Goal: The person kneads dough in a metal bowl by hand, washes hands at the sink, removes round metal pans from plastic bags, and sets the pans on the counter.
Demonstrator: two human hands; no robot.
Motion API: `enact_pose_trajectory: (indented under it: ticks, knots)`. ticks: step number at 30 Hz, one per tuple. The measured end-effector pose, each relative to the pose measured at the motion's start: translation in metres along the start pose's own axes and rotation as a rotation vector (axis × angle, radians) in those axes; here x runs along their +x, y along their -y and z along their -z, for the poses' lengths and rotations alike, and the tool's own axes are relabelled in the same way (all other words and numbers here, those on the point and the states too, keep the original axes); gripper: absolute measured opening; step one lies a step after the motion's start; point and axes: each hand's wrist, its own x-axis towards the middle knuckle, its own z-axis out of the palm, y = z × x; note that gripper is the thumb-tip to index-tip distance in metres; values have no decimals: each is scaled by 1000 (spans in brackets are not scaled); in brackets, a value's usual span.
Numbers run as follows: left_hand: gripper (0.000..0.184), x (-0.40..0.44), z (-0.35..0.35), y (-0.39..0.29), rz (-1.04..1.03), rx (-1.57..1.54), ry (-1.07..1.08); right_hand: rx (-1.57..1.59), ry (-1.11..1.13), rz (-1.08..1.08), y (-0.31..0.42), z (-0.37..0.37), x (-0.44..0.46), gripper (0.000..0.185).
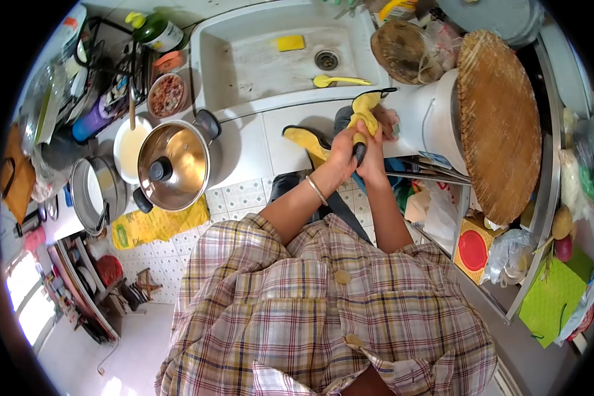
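Note:
My left hand point(342, 156), with a pale bangle point(317, 189) at the wrist, and my right hand point(372, 156) are pressed close together in front of the sink's edge. Both are closed around a bunched, twisted yellow cloth point(364, 120) with dark edging. One end of it sticks up towards the sink rim, and a dark part pokes out below my fingers. Another yellow piece with dark edging point(305, 138) hangs at the counter edge left of my hands; whether it belongs to the same cloth I cannot tell.
The white sink point(244, 92) holds a yellow sponge point(290, 43) and a yellow spoon point(340, 81). Left stand a lidded steel pot point(178, 165), a white bowl point(131, 148) and a bowl of chopped food point(167, 96). Right is a white bucket point(435, 115) beside a round woven board point(498, 125).

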Motion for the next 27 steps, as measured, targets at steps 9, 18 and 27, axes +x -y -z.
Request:
enact_pose_trajectory:
  ticks: [9, 18, 27]
  knots:
    - [86, -115, -18, -92, -468, 1162, -92, 290, 543, -378, -124, -52, 31, 31]
    - [64, -172, -2, -157, -948, 1694, -554, -1580, 575, 958, -151, -132, -3, 51]
    - [35, -115, -23, -167, -858, 1826, -126, -2053, 379, 494, -42, 6, 38, 56]
